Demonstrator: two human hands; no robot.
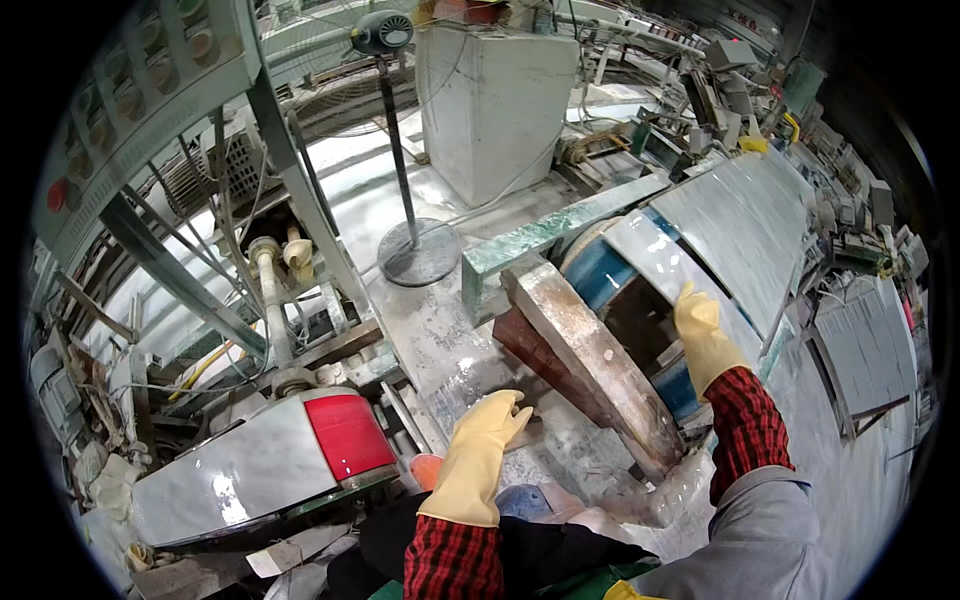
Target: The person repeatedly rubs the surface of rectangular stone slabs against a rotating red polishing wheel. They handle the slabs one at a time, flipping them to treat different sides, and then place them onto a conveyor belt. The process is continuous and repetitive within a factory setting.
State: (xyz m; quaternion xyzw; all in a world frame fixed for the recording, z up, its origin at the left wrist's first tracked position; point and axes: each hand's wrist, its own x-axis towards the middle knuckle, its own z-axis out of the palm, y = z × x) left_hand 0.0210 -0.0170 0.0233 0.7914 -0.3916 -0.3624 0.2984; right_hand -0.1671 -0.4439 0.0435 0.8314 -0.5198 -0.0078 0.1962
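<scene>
Both my hands wear yellow rubber gloves over red plaid sleeves. My left hand [478,450] hovers with fingers apart above the wet work surface [430,330], beside a thick brownish stone block [590,365] that lies slanted across it. It holds nothing. My right hand [703,335] reaches farther out and grips the near edge of a grey-white stone slab [740,225], which rests on a blue drum [600,270].
A machine head [270,465] with a white and red cover sits at lower left. A standing fan [385,35] on a round base [418,252] stands behind the wet surface, before a big white block [495,100]. More grey slabs [865,345] lie at the right.
</scene>
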